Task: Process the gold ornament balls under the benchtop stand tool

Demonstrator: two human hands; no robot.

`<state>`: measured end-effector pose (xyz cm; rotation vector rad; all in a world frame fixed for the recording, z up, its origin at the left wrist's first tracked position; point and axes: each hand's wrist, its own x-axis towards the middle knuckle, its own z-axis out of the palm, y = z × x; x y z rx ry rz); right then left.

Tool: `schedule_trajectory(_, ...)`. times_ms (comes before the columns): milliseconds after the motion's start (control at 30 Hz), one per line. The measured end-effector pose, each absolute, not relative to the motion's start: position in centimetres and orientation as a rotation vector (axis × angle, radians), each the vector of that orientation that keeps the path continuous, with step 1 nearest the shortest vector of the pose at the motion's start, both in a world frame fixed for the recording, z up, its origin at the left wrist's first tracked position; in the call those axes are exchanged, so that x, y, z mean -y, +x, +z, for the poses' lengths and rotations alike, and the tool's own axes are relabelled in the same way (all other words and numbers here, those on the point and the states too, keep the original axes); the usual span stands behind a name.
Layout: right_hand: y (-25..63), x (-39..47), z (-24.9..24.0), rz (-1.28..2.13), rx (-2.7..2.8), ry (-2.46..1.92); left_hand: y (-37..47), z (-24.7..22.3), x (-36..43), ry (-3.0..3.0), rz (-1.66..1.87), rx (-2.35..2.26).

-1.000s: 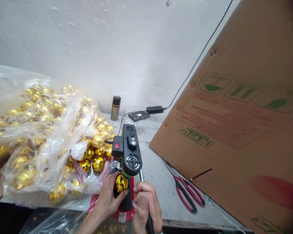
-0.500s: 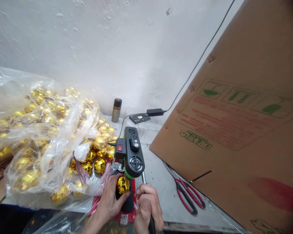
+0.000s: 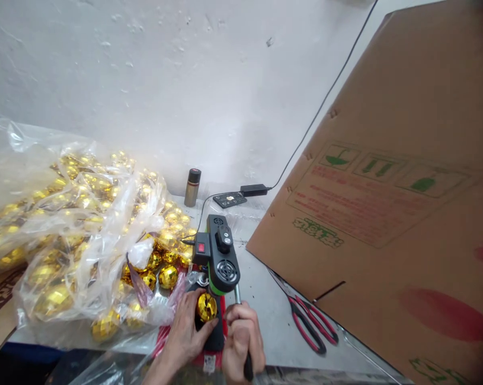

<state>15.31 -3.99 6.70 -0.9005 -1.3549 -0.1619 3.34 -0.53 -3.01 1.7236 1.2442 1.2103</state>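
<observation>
In the head view, my left hand (image 3: 187, 326) is closed around a gold faceted ball (image 3: 206, 307), holding it on the black base (image 3: 214, 342) of a small machine. The machine looks like a mini drill press (image 3: 224, 267), with a black top, vent grilles and a red switch; its head covers whatever lies under it. To the right, my right hand (image 3: 244, 334) is wrapped round the machine's metal lever (image 3: 237, 294), whose black grip (image 3: 248, 368) shows below the fist. Loose gold balls (image 3: 168, 277) lie left of the machine.
A clear plastic bag (image 3: 105, 230) full of gold balls covers the left side. Red-handled scissors (image 3: 313, 323) lie before a large cardboard box (image 3: 369, 214) on the right. Behind stand a spray can (image 3: 192, 187) and a power adapter (image 3: 254, 190) with its cable.
The view has shifted slightly, so most things sit a little lower. Both hands keep their holds, and the ball stays on the base.
</observation>
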Motion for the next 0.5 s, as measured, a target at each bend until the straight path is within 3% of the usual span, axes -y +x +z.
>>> schedule_trajectory(267,15.9,4.9,14.2,0.139,1.407,-0.975,1.8,-5.4,3.4,1.835,1.222,-1.231)
schedule_trajectory(367,16.2,5.2,14.0,0.161,1.432,-0.96,-0.6,-5.6,5.5,1.954,1.244,-1.229)
schedule_trajectory(500,16.4,5.5,11.8,0.169,1.47,-0.987,-3.3,-1.0,3.2,2.104,1.178,-1.48)
